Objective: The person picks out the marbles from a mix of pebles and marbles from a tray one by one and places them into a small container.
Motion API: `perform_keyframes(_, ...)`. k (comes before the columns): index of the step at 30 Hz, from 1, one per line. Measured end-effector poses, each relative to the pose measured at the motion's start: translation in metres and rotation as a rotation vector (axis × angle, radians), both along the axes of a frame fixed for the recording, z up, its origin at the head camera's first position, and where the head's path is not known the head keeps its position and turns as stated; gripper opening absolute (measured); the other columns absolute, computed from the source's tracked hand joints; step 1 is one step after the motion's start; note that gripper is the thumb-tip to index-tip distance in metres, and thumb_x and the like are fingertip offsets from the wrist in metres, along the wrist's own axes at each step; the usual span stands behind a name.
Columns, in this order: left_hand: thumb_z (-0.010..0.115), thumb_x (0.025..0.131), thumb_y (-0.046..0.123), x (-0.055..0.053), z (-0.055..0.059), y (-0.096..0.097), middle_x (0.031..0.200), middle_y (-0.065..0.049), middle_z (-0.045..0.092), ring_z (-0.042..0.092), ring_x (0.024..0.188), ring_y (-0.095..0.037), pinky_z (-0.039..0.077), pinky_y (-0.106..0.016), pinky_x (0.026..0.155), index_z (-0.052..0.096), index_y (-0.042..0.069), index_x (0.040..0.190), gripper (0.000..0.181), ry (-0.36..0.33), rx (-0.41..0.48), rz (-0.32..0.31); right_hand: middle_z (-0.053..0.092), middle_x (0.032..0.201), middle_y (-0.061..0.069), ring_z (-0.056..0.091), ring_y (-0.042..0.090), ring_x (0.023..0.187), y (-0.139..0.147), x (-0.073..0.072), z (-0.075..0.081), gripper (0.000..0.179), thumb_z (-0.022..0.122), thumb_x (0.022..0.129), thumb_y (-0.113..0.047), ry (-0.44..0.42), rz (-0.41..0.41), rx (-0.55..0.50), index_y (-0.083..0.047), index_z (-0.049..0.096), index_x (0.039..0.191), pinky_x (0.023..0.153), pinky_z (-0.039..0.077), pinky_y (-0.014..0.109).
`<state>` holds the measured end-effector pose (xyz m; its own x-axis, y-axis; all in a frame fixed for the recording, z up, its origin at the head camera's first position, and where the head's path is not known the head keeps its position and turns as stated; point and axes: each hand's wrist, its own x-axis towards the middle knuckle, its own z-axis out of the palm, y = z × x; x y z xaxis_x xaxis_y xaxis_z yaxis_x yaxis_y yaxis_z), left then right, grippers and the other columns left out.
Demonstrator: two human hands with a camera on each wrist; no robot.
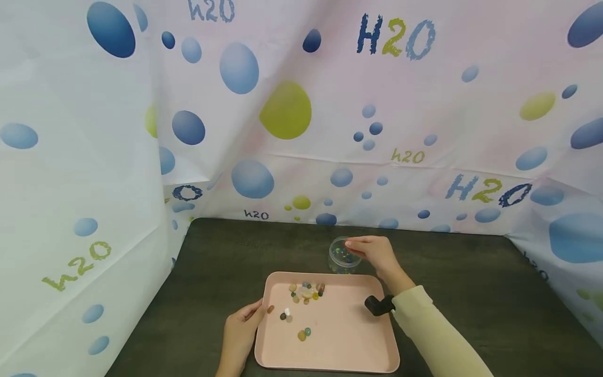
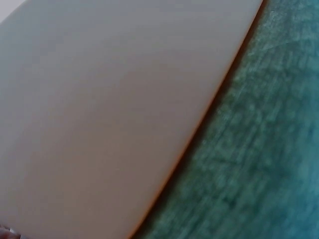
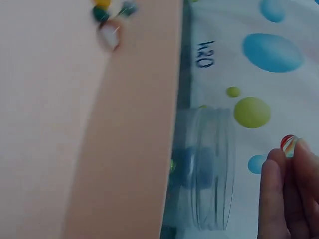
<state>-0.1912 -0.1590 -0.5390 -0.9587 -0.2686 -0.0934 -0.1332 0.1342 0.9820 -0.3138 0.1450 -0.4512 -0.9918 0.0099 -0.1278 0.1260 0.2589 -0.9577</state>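
Observation:
In the right wrist view, my right hand point(image 3: 289, 199) pinches a small glass marble point(image 3: 288, 144) with a red and white swirl between thumb and fingertips. That hand is over the rim of a clear round jar point(image 1: 343, 264), which has small colourful pieces inside and stands behind the tray. My left hand point(image 1: 241, 332) grips the left rim of the pink tray point(image 1: 344, 335), thumb on top. Several polished stones point(image 1: 308, 295) lie in a cluster at the tray's back left. A few more stones point(image 1: 302, 335) lie nearer the left and front.
Below everything is a dark table point(image 1: 226, 262). A white sheet point(image 1: 330, 104) with blue and green dots and H2O lettering hangs behind and at both sides. A black wrist camera point(image 1: 379, 305) on the right arm sticks out over the tray's right side.

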Motion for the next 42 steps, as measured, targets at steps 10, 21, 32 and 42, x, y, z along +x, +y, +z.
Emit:
perform_keyframes(10, 0.072, 0.092, 0.022, 0.002, 0.002, 0.000, 0.106, -0.022, 0.074, 0.074, 0.087, -0.024, 0.061, -0.025, 0.070, 0.070, -0.006, 0.115, 0.036, -0.035, 0.019, 0.005, 0.078, 0.091, 0.009, 0.070, 0.017, 0.076, -0.018, -0.014, -0.002, 0.009, 0.073, 0.087, -0.006, 0.281, 0.311, 0.779, -0.005, 0.080, 0.091, 0.063, 0.056, 0.026)
perform_keyframes(21, 0.073, 0.091, 0.022, 0.000, 0.001, 0.001, 0.107, -0.023, 0.074, 0.074, 0.089, -0.023, 0.061, -0.025, 0.070, 0.071, -0.006, 0.115, 0.036, -0.016, 0.028, 0.012, 0.077, 0.093, 0.014, 0.073, 0.025, 0.085, -0.028, -0.025, -0.004, 0.011, 0.070, 0.087, 0.002, 0.291, 0.434, 0.939, -0.002, 0.080, 0.089, 0.073, 0.061, 0.031)
perform_keyframes(32, 0.072, 0.092, 0.021, -0.002, 0.002, 0.000, 0.110, -0.022, 0.074, 0.073, 0.095, -0.026, 0.061, -0.025, 0.073, 0.072, -0.005, 0.114, 0.034, -0.010, -0.022, 0.002, 0.077, 0.095, 0.012, 0.073, 0.023, 0.083, -0.029, -0.024, -0.001, 0.009, 0.071, 0.088, -0.004, 0.269, 0.390, 0.921, -0.003, 0.080, 0.092, 0.070, 0.061, 0.029)
perform_keyframes(42, 0.070, 0.092, 0.015, -0.004, 0.002, -0.002, 0.109, -0.023, 0.073, 0.074, 0.090, -0.022, 0.060, -0.023, 0.070, 0.072, -0.006, 0.113, 0.029, 0.006, 0.012, 0.003, 0.076, 0.102, 0.019, 0.035, 0.009, 0.044, -0.018, 0.004, 0.006, 0.026, 0.062, 0.099, -0.016, 0.329, 0.064, 0.617, -0.002, 0.072, 0.118, 0.044, 0.032, 0.022)
